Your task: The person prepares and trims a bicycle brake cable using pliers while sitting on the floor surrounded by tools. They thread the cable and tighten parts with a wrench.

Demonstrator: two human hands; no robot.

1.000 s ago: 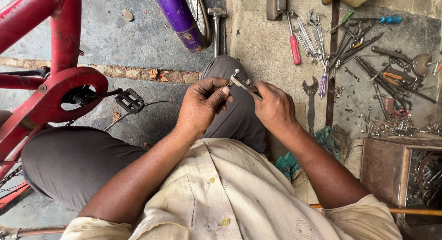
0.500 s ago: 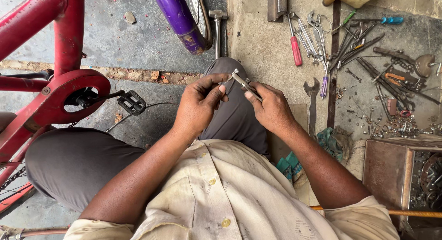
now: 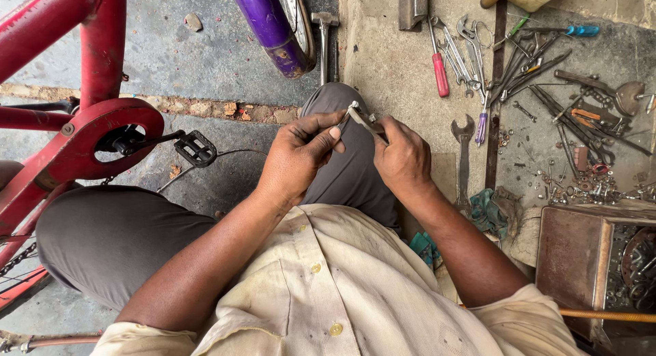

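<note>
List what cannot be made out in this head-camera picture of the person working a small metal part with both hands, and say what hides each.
- Small metal part, head view: mostly covered by the left hand and right hand; its kind is unclear.
- Red bicycle frame: cut off by the left edge.
- Metal box: contents too small, cut by the right edge.
- Loose bits by the wrench: too small.

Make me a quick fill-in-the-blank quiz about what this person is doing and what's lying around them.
1. Both hands, left hand and right hand, hold a small ____ part over the knee.
2. The bicycle frame beside the person is ____.
3. The screwdriver on the ground has a ____ handle.
4. The mudguard near the hammer is ____.

Missing words: metal; red; red; purple
</note>
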